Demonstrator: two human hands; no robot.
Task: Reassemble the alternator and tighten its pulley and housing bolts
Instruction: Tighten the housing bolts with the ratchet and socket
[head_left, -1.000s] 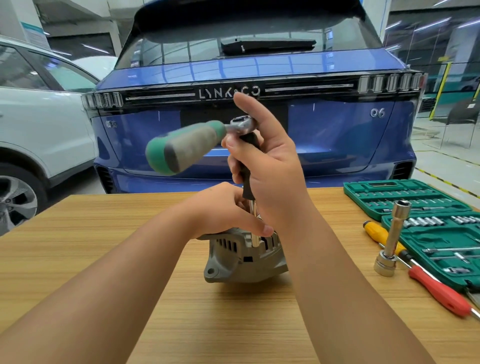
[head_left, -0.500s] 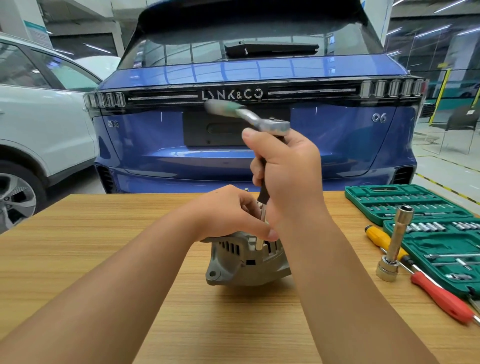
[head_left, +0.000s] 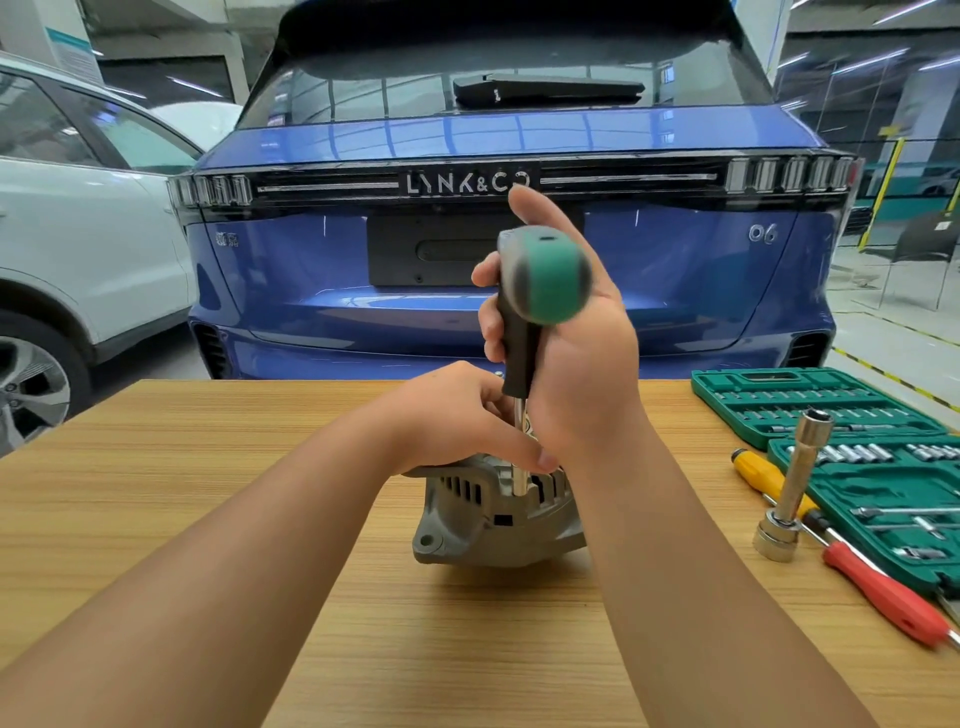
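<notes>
A grey metal alternator (head_left: 483, 519) stands on the wooden table (head_left: 156, 467) in the middle. My left hand (head_left: 457, 421) presses down on its top and steadies it. A ratchet wrench (head_left: 545, 275) with a green and grey handle sits on a black extension bar (head_left: 517, 358). The bar's steel shaft runs straight down into the alternator housing. My right hand (head_left: 576, 353) is wrapped around the black bar just below the ratchet head. The green handle end points toward me and looks blurred. The bolt under the shaft is hidden.
A green socket set case (head_left: 810, 410) lies open at the right. In front of it stand a long chrome socket (head_left: 795, 488), a yellow-handled screwdriver (head_left: 758, 470) and a red-handled screwdriver (head_left: 883, 592). A blue car (head_left: 311, 260) stands behind the table, a white car (head_left: 78, 249) at left.
The ratchet handle has swung round from pointing left and away to pointing toward me. My right hand stays on the extension bar; my left hand stays on the alternator.
</notes>
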